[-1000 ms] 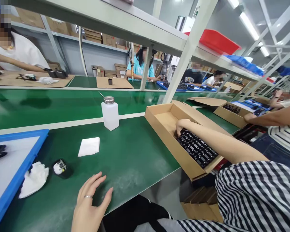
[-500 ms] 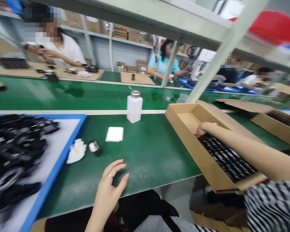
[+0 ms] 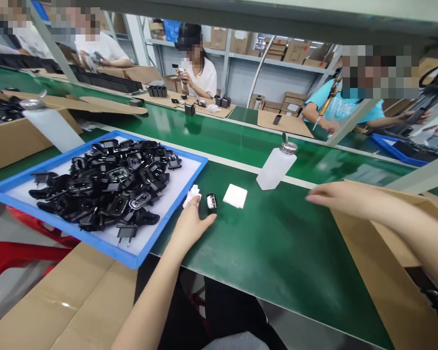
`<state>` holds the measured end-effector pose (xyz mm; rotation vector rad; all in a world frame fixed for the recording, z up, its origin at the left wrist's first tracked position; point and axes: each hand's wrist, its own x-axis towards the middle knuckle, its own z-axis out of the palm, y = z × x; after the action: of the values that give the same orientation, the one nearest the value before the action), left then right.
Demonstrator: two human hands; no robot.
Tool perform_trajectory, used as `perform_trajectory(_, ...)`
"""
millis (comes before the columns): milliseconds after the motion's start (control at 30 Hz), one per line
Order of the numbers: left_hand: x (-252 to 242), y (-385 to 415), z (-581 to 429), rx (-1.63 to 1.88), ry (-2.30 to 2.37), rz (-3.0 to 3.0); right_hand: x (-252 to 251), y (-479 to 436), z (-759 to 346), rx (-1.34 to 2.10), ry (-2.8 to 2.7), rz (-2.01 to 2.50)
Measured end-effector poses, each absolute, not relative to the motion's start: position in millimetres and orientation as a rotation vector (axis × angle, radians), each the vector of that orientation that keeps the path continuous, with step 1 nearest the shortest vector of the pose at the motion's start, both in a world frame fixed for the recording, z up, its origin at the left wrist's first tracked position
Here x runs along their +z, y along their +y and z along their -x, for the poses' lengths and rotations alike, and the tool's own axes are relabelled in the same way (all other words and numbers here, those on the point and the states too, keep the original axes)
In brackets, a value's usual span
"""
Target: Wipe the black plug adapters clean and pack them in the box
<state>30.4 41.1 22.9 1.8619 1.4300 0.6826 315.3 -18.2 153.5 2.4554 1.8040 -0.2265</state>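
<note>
My left hand (image 3: 192, 222) reaches over the green table, thumb spread from the fingers. Its fingertips are at a crumpled white cloth (image 3: 192, 194); whether they press on it I cannot tell. Just beyond the thumb lies a small black plastic housing (image 3: 211, 202) with a pale inside. A flat white square pad (image 3: 235, 195) lies to its right. My right hand (image 3: 330, 197) hangs in the air by the cardboard box (image 3: 365, 262), fingers stretched out with nothing in them. Left of my left hand, a blue-rimmed tray (image 3: 171, 214) bears a heap of black plug housings (image 3: 120, 175), some with pins.
A white pump bottle (image 3: 277, 167) stands beyond the pad, and another bottle (image 3: 53, 126) behind the tray. A cardboard box of black parts (image 3: 29, 141) is at far left. Co-workers sit across the green bench (image 3: 219, 141). A slanted frame post (image 3: 354, 121) rises at right.
My view has swung left, bringing the whole tray into sight. My right hand has come out of the cardboard box. My left hand has moved to the crumpled cloth and the black housing.
</note>
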Motion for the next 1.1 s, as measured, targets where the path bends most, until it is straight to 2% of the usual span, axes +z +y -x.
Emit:
perform_trajectory(33,24,44,-34,0.646,1.413,-1.895,144,-3,-295,-0.369,1.839,-2.279)
perform_trajectory(100,26,50,-39,0.597,1.333,-1.930,119,30,-262,-0.378,1.953,-2.106)
perform_trajectory(267,27,62,-40,0.590,1.208,-1.876,62,98,-231,-0.414,2.085,-2.128)
perform_trajectory(400,25,57,-36,0.635,1.212,-1.881,51,113,-229,-0.545,2.102,-2.067)
perform_trajectory(667,15,23,-20,0.569,1.114,-1.800,56,97,-231,-0.652,2.249,-2.217)
perform_trajectory(833,11,19,-23,0.604,1.156,-1.755,54,60,-201,-1.050,2.535,-2.375)
perform_trajectory(967,9,19,-24,0.636,1.173,-1.739,48,26,-175,-1.011,2.841,-2.180)
perform_trajectory(1100,9,19,-24,0.671,1.158,-1.720,31,2,-164,-0.828,3.173,-1.933)
